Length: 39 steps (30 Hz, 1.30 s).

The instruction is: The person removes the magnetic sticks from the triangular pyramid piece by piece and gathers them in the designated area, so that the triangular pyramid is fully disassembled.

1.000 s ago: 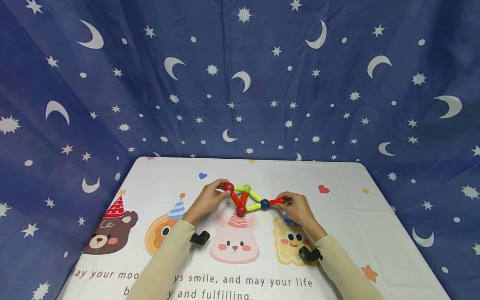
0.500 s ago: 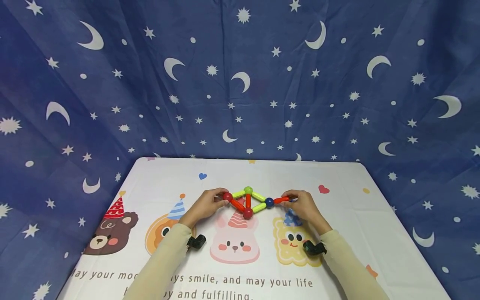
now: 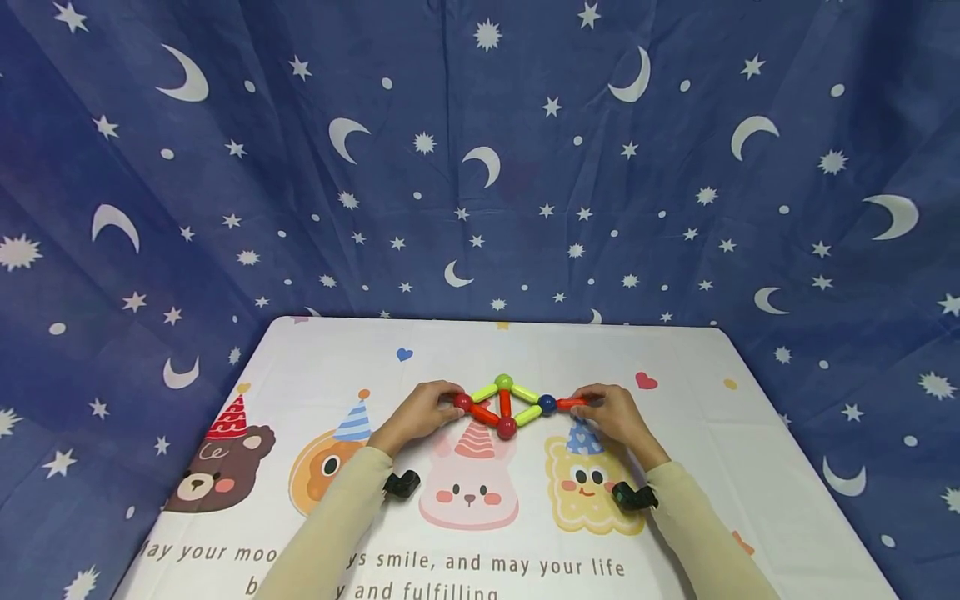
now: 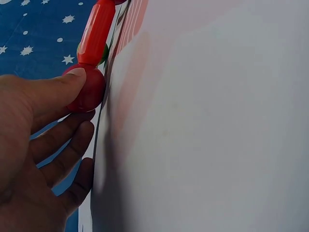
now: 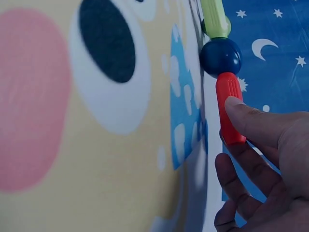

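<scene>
A flat diamond of rods and balls lies between the hands on the table. Its corners are a left red ball (image 3: 462,402), a green ball (image 3: 504,382), a dark blue ball (image 3: 547,404) and a front red ball (image 3: 507,428). Two red rods and several yellow-green rods link them, one red rod (image 3: 506,405) crossing the middle. My left hand (image 3: 424,412) pinches the left red ball between thumb and fingers. With thumb and fingers, my right hand (image 3: 617,416) grips a red rod (image 5: 229,104) whose other end touches the blue ball.
A white tablecloth (image 3: 570,350) with printed cartoon animals and lettering covers the table. Behind it hangs a dark blue curtain (image 3: 480,242) with moons and stars. A small black camera (image 3: 634,497) sits on the right wrist, another black camera (image 3: 402,484) on the left.
The joined piece has turned and spread from a tilted shape into a level diamond, shifting slightly right. The left hand moved toward the front, and the right hand moved right with its red rod.
</scene>
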Motion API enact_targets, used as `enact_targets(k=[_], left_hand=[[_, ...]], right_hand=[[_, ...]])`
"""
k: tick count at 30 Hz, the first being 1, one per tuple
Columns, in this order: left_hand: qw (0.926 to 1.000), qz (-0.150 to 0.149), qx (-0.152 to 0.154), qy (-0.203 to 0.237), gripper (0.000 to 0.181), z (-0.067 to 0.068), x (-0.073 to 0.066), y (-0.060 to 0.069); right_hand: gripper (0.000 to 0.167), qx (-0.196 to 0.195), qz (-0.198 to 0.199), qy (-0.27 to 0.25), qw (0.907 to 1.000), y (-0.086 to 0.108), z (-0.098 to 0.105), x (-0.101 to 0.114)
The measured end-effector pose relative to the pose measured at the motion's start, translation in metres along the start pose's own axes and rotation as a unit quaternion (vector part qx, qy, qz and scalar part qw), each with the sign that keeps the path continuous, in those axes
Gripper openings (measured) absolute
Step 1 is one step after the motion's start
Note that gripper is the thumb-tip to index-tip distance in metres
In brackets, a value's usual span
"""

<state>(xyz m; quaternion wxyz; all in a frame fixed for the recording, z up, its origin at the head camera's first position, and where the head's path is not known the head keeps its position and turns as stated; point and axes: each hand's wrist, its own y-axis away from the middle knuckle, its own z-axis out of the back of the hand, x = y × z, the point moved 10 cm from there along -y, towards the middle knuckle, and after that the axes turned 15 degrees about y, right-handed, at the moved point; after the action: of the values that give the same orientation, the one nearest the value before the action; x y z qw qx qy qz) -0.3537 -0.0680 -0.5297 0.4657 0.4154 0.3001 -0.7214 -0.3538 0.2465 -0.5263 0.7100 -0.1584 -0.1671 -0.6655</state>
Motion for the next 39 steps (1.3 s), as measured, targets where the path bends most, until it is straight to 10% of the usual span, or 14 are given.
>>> enact_targets(k=[12, 25, 39], left_hand=[[0.9997, 0.024, -0.007, -0.003, 0.031, -0.001, 0.005, 0.0], [0.9991, 0.042, -0.004, 0.004, 0.033, -0.003, 0.011, 0.005], [0.9997, 0.022, -0.01, -0.005, 0.033, 0.0, 0.004, 0.002]], right_hand=[[0.027, -0.007, -0.008, -0.01, 0.9999, -0.001, -0.002, -0.004], [0.027, -0.088, 0.035, -0.042, 0.9946, 0.012, 0.018, 0.048], [0.021, -0.064, 0.068, -0.063, 0.9936, 0.014, 0.002, 0.096]])
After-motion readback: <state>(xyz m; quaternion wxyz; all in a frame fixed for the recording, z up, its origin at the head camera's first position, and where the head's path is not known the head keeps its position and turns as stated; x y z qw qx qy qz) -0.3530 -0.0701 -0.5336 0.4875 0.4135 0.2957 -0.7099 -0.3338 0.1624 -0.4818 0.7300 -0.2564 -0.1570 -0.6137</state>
